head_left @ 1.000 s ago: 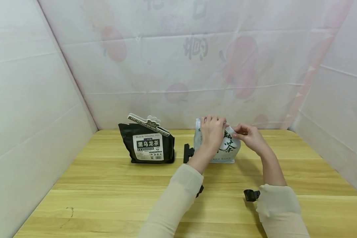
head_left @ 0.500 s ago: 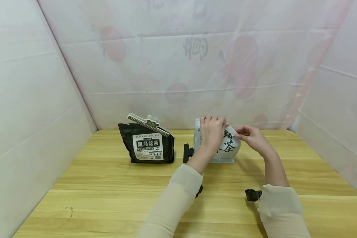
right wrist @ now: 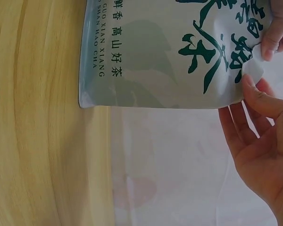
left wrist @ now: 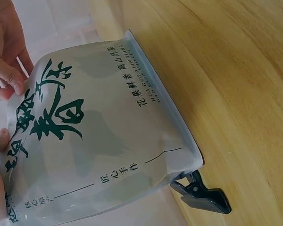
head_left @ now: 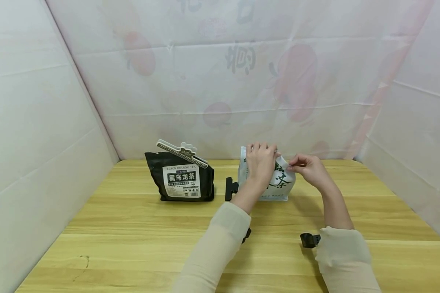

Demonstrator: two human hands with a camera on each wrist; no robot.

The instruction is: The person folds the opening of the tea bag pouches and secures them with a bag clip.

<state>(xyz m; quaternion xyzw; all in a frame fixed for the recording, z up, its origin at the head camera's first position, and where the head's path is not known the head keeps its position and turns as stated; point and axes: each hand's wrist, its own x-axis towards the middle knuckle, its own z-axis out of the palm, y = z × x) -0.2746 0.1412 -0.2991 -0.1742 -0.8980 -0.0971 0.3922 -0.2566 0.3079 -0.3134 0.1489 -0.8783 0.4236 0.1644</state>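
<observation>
A pale tea bag (head_left: 284,185) with green lettering stands upright on the table, its top folded. My left hand (head_left: 261,160) grips the folded top from above, thumb on the lettered front, and covers part of the bag. At the top right corner, my right hand (head_left: 308,169) pinches the bag's edge between thumb and index finger. In the right wrist view, the right hand (right wrist: 269,150) holds a small white flap there, its other fingers behind the bag. Beside the bag's left side stands a black clip (head_left: 230,189), also visible in the left wrist view.
A black oolong tea bag (head_left: 181,181) stands to the left, with a long cream clip (head_left: 183,152) slanting across its top. Pale fabric walls (head_left: 190,81) surround the wooden table (head_left: 139,240). A small black device (head_left: 309,240) shows by the right cuff.
My right hand shifts slightly right and then back, still pinching the corner, and the edge of the folded top shows more again. The left hand keeps its place.
</observation>
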